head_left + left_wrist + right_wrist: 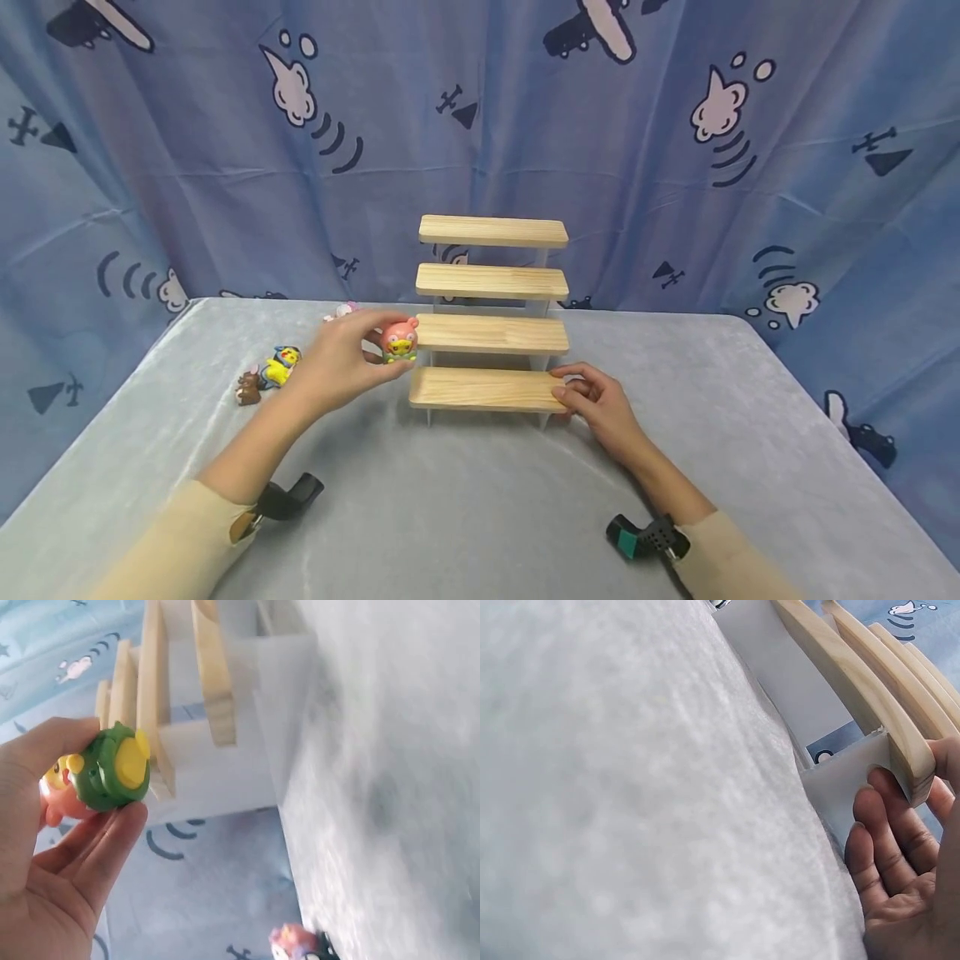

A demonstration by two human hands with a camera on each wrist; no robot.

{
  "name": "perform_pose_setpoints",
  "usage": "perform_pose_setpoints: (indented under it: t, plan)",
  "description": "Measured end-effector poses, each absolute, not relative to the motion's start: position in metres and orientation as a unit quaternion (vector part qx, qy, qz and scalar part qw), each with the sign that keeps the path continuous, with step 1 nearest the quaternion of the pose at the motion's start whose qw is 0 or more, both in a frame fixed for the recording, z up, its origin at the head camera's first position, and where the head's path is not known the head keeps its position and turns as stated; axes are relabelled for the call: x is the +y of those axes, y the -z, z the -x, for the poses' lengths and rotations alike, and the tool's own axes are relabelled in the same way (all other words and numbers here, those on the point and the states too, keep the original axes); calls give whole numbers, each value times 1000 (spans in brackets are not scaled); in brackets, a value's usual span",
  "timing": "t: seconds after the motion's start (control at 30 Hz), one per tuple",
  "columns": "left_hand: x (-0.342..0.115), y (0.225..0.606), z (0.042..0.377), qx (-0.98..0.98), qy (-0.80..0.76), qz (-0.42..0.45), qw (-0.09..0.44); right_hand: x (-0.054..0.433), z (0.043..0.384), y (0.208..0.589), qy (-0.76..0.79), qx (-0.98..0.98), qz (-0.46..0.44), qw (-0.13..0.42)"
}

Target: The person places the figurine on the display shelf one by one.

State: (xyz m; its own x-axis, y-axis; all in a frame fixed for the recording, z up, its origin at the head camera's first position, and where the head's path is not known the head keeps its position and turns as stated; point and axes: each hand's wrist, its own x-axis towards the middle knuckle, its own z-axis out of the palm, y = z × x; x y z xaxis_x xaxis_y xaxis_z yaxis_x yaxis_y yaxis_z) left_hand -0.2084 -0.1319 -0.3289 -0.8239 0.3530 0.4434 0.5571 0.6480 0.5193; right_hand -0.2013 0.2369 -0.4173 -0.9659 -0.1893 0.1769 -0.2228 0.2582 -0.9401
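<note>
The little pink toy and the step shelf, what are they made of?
The pink toy seems to be plastic or vinyl: smooth, slightly shiny, with molded shapes. The shelf boards look like smooth, pale wood, because grain lines show. Their whitish side supports could be plastic, being thin and smooth, but that's unsure.

The toy point(400, 340) looked like smooth plastic, lightly glossy. The shelves point(491, 333) were smooth, matt wood with fine grain showing. Their supports point(225, 776) seemed thin, smooth plastic, faintly see-through. The tablecloth point(450, 517) was matt, slightly fuzzy cloth; the curtain point(480, 100), smooth, creased cloth. Matt cloth made the sleeves point(176, 542); the wrist cameras point(654, 537) looked plastic.
</note>
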Motion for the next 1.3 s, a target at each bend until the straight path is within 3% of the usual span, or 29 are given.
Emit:
perform_pose_setpoints:
  t: [0.27,1.3]
  plan:
    - [-106,323,206,-883,385,225,147,238,202,417,-594,-794,-132,13]
    - [-5,310,205,-855,428,275,95,238,201,417,-590,-796,-132,4]
